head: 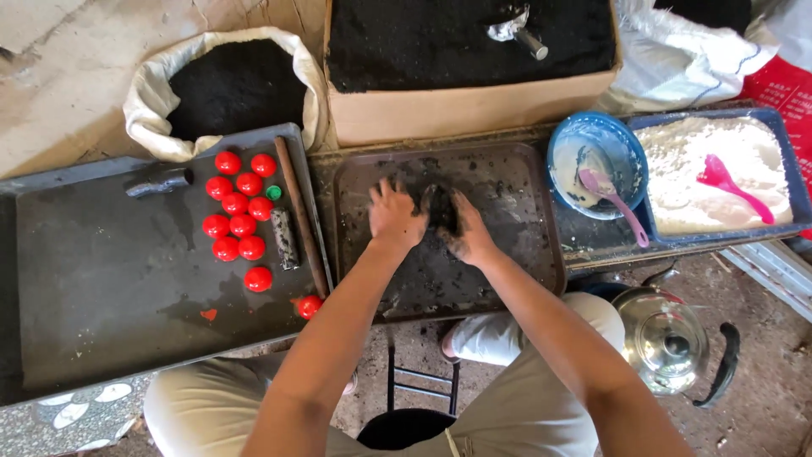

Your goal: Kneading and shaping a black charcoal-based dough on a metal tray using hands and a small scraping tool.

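Both hands press a lump of black paste over the dark tray at frame centre.

We note the left hand [395, 216] and right hand [468, 233] closed from either side on a dark lump [439, 208], each grip narrow and cupped around it, fingers soiled black. The lump sits just above the smeared metal tray [516, 254], centre of frame. At left centre we record red balls [238, 222] clustered on a large dark board [101, 288], beside a wooden stick [300, 216]. Upper centre: a cardboard box of black powder [457, 106]. Upper right: a blue bowl [596, 144] and a blue tray of white powder [782, 182] with a pink spoon [729, 184]. A metal kettle [664, 338] stands lower right.
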